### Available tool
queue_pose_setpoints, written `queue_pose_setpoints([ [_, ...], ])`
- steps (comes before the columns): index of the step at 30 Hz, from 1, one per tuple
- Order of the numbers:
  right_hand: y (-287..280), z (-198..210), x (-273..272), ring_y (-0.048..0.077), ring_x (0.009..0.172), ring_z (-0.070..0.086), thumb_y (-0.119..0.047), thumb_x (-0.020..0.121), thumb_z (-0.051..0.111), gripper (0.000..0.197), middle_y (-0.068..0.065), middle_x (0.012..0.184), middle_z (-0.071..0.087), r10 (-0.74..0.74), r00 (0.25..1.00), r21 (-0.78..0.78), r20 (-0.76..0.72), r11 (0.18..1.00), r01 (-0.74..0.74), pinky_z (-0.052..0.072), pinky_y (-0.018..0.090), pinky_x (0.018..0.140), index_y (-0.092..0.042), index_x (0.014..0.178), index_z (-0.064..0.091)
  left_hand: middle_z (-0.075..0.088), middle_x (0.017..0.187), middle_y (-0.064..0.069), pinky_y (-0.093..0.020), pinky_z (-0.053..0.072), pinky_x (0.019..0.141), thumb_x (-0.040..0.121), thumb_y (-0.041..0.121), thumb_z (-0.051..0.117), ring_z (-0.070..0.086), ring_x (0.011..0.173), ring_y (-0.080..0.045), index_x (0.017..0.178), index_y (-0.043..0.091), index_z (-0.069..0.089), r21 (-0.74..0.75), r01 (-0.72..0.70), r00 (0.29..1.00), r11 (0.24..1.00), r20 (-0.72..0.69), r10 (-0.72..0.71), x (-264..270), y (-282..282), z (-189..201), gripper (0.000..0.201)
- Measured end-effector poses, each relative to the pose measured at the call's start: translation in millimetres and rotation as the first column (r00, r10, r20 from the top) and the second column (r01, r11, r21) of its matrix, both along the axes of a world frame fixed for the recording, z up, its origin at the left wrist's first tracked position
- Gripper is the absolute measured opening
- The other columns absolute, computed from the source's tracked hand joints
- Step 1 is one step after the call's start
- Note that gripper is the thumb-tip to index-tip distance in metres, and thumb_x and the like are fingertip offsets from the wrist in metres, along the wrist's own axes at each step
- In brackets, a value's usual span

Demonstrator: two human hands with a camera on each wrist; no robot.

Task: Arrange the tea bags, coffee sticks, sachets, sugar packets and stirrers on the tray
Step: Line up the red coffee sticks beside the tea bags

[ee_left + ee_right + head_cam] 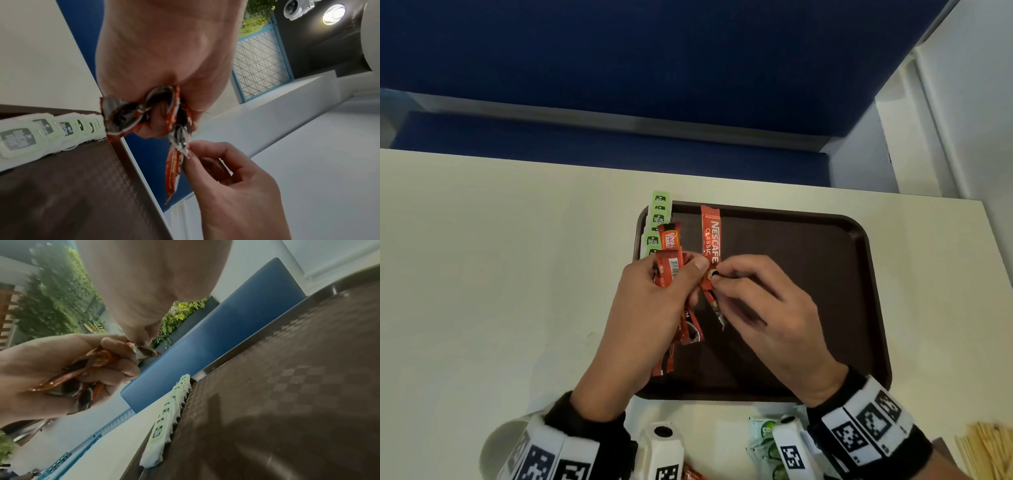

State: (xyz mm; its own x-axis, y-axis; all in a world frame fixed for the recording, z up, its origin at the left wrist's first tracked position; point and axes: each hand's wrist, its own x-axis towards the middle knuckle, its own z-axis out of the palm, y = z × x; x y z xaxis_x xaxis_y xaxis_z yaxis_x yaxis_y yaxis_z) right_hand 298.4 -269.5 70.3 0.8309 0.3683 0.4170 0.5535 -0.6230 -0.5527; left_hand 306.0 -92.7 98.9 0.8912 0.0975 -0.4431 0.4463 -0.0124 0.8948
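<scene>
Cream table [482, 257] carries a brown tray [808, 274], with a row of green tea bags [658, 219] lined along the tray's left rim and a pile of wooden stirrers [989, 448] plus green sachets [762, 442] on the table at the near edge. Over the tray's left half, left hand [650, 301] has fingers curled round a bundle of red coffee sticks [671, 267]. Right hand [763, 308] pinches one Nescafe stick [711, 246] between thumb and forefinger, that stick upright just beside the bundle, other fingers loosely curled.

Glossy foil coffee sticks [669, 263], textured tray [808, 274]
</scene>
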Motion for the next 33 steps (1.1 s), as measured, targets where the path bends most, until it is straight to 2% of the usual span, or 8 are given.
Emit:
queue_pose_setpoints([
  [4, 2.3, 5.1, -1.7, 0.017, 0.109, 0.07, 0.0, 0.093, 0.077, 0.02, 0.006, 0.118, 0.069, -0.016, 0.966, 0.218, -0.259, 0.973, 0.074, 0.058, 0.029, 0.096, -0.004, 0.113, 0.076, 0.069, 0.063, 0.008, -0.014, 0.05, 0.064, 0.103, 0.036, 0.068, 0.068, 0.061, -0.002, 0.098, 0.027, 0.077, 0.043, -0.027, 0.999, 0.999, 0.023, 0.026, -1.7, 3.2, -5.0, 0.013],
  [7, 8.1, 10.7, 4.4, 0.022, 0.104, 0.074, -0.014, 0.095, 0.078, 0.031, 0.0, 0.111, 0.074, -0.03, 0.796, 0.426, -0.605, 0.833, 0.354, 0.064, 0.042, 0.089, -0.015, 0.124, 0.069, 0.07, 0.064, 0.007, -0.015, 0.05, 0.066, 0.102, 0.038, 0.068, 0.068, 0.062, -0.003, 0.098, 0.029, 0.077, 0.061, -0.013, 1.0, 0.998, 0.019, 0.012, -4.7, 3.4, -5.6, 0.014],
  [10, 11.4, 14.0, 16.1, 0.02, 0.102, 0.075, -0.025, 0.094, 0.078, 0.025, 0.0, 0.107, 0.077, 0.018, 0.687, 0.379, -0.727, 0.845, 0.378, 0.064, 0.041, 0.09, -0.018, 0.118, 0.072, 0.07, 0.064, 0.007, -0.013, 0.05, 0.062, 0.101, 0.041, 0.068, 0.067, 0.061, -0.002, 0.096, 0.03, 0.078, 0.08, 0.021, 1.0, 0.997, 0.019, -0.022, -8.4, 1.4, -6.3, 0.016],
  [14, 7.2, 15.2, 36.6, 0.014, 0.101, 0.075, -0.018, 0.098, 0.074, 0.015, 0.0, 0.106, 0.078, 0.073, 0.61, 0.37, -0.789, 0.849, 0.377, 0.062, 0.031, 0.089, -0.016, 0.114, 0.073, 0.067, 0.061, 0.008, -0.019, 0.048, 0.063, 0.1, 0.039, 0.071, 0.064, 0.056, -0.001, 0.096, 0.026, 0.079, 0.075, -0.062, 0.998, 0.995, 0.004, 0.062, -8.1, 8.4, -10.6, 0.016],
  [18, -2.5, -11.0, 84.5, -0.008, 0.103, 0.064, -0.022, 0.103, 0.068, 0.018, -0.021, 0.105, 0.071, -0.229, 0.726, -0.014, -0.648, 0.957, 0.289, 0.049, 0.015, 0.087, -0.034, 0.116, 0.073, 0.064, 0.059, 0.004, -0.029, 0.055, 0.064, 0.098, 0.038, 0.074, 0.063, 0.053, -0.005, 0.093, 0.02, 0.079, 0.053, -0.145, 0.989, 0.988, -0.004, 0.146, -7.2, 22.0, -15.3, 0.02],
  [23, 11.7, -51.8, 124.7, 0.019, 0.113, 0.053, -0.02, 0.107, 0.06, 0.025, -0.005, 0.116, 0.073, -0.28, 0.872, -0.423, -0.401, 0.901, 0.095, 0.048, 0.04, 0.097, -0.029, 0.127, 0.073, 0.065, 0.059, 0.004, -0.013, 0.053, 0.055, 0.097, 0.039, 0.074, 0.061, 0.052, -0.003, 0.093, 0.025, 0.08, 0.057, -0.197, 0.98, 0.979, -0.007, 0.198, -5.3, 32.4, -21.4, 0.016],
  [28, 20.7, -63.8, 134.7, 0.021, 0.114, 0.051, -0.028, 0.106, 0.062, 0.022, -0.004, 0.119, 0.073, -0.262, 0.922, -0.531, -0.285, 0.844, 0.076, 0.044, 0.039, 0.094, -0.027, 0.127, 0.07, 0.064, 0.057, 0.006, -0.011, 0.05, 0.051, 0.097, 0.039, 0.073, 0.061, 0.049, -0.003, 0.1, 0.024, 0.079, 0.035, -0.226, 0.974, 0.973, -0.023, 0.227, -2.2, 37.0, -23.3, 0.016],
  [33, 18.9, -70.5, 128.5, 0.022, 0.109, 0.053, -0.023, 0.101, 0.069, 0.019, -0.002, 0.114, 0.068, -0.25, 0.947, -0.478, -0.202, 0.869, 0.128, 0.05, 0.041, 0.093, -0.021, 0.12, 0.071, 0.064, 0.056, 0.005, -0.011, 0.051, 0.05, 0.094, 0.04, 0.075, 0.063, 0.049, -0.005, 0.096, 0.024, 0.08, 0.021, -0.252, 0.967, 0.967, -0.034, 0.253, -0.2, 41.9, -22.2, 0.017],
])
